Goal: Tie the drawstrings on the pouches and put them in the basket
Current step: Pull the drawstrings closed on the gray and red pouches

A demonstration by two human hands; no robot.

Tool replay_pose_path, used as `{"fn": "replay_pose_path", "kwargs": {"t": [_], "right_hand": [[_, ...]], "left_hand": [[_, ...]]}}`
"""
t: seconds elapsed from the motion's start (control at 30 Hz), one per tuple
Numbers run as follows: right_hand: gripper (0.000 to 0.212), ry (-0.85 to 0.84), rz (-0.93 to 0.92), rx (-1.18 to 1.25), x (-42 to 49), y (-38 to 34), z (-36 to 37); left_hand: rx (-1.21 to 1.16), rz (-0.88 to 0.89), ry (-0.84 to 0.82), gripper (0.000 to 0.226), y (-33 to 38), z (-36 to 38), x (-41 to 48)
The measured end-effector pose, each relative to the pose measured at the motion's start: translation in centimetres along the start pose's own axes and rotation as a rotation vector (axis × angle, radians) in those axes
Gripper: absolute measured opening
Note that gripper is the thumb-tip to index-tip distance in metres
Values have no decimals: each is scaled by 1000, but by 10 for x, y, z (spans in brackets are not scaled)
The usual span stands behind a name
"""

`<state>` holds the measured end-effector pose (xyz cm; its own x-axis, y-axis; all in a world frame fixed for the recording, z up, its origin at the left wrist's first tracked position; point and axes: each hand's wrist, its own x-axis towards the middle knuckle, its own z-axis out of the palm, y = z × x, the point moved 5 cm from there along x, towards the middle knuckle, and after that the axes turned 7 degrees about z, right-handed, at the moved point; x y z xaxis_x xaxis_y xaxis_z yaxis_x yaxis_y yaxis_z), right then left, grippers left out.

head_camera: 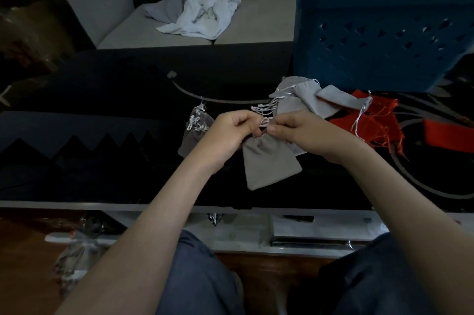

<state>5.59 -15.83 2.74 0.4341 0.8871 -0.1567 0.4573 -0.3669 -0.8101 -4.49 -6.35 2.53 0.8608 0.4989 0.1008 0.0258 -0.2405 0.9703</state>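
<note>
A grey pouch (269, 163) lies on the dark table in front of me, its gathered neck pointing away. My left hand (228, 135) and my right hand (300, 132) meet at that neck, each pinching the white drawstring (264, 122). Left of them lies another grey pouch (192, 135) with knotted white cords. Several more grey pouches (307, 99) are piled behind my right hand, with red pouches (369, 120) beside them. The blue plastic basket (379, 32) stands at the back right of the table.
A pile of white and grey cloth (202, 12) lies on the sofa behind the table. The table's near edge (102, 204) runs across below my forearms. A lower shelf holds a flat box (318, 230) and a pen.
</note>
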Motion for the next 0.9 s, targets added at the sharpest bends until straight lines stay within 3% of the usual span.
{"fn": "replay_pose_path", "kwargs": {"t": [0.37, 0.53, 0.73, 0.9], "right_hand": [[33, -53, 107, 40, 0, 12, -5], [26, -46, 80, 3, 1, 12, -7], [19, -20, 59, -72, -1, 10, -8], [17, 0, 93, -76, -1, 8, -6]], "left_hand": [[95, -90, -146, 16, -6, -2, -4], [66, -68, -76, 17, -6, -6, -3], [-277, -105, 24, 21, -2, -2, -1], [-204, -93, 42, 21, -6, 2, 1]]}}
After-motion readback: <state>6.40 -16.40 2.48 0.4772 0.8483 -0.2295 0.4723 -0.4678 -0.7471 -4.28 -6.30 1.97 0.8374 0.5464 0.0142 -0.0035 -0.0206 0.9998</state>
